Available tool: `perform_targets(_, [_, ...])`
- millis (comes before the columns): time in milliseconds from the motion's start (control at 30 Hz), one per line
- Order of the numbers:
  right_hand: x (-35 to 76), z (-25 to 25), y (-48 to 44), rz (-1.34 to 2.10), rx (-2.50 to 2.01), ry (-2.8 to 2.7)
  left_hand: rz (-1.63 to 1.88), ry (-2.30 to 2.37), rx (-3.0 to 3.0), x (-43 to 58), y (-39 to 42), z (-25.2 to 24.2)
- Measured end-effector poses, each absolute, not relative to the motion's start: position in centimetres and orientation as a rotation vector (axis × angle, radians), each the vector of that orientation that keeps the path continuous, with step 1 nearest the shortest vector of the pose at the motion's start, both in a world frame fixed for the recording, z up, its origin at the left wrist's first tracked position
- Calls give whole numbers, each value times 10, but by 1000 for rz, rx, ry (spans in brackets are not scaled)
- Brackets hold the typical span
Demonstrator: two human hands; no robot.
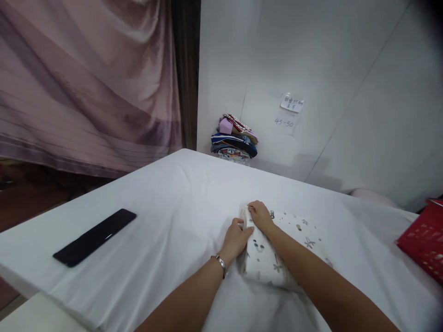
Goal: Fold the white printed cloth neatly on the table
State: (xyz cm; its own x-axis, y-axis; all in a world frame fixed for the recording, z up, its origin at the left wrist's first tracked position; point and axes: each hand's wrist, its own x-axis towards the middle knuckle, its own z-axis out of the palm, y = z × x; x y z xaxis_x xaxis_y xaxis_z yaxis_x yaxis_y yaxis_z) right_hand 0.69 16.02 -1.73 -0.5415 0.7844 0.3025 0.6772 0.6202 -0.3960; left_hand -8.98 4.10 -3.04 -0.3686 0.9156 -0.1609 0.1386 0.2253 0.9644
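Note:
A white cloth with a small grey and green plant print lies folded in layers on the white-covered table. My left hand, with a metal bracelet at its wrist, pinches the left edge of the fold, thumb on top and fingers at the side. Farther back, my right hand grips the far left corner of the same cloth, its fingers curled over the edge. My right forearm crosses above the cloth and hides part of its middle.
A black flat slab lies on the table at left. Folded clothes are stacked at the back by the wall, below paper labels. A red basket stands at the right edge. A pinkish curtain hangs at left.

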Motion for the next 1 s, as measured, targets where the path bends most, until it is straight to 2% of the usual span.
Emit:
perform_targets(400, [8, -8, 149, 285, -1054, -2393, 1235, 1637, 967, -91, 44, -36])
perform_targets(633, [4, -7, 129, 724, -1004, -2610, 1220, 1701, 1034, -93, 46, -33])
perform_targets(767, [8, 2, 131, 837, -991, -2575, 1194, 1699, 1007, -94, 49, -35])
perform_targets(833, [19, 7, 132, 799, -987, -2559, 1194, 1684, 994, -95, 50, -37])
perform_targets(1000, [56, 1, 132, 454, -1105, -2602, 1200, 1670, 1013, -96, 53, -43])
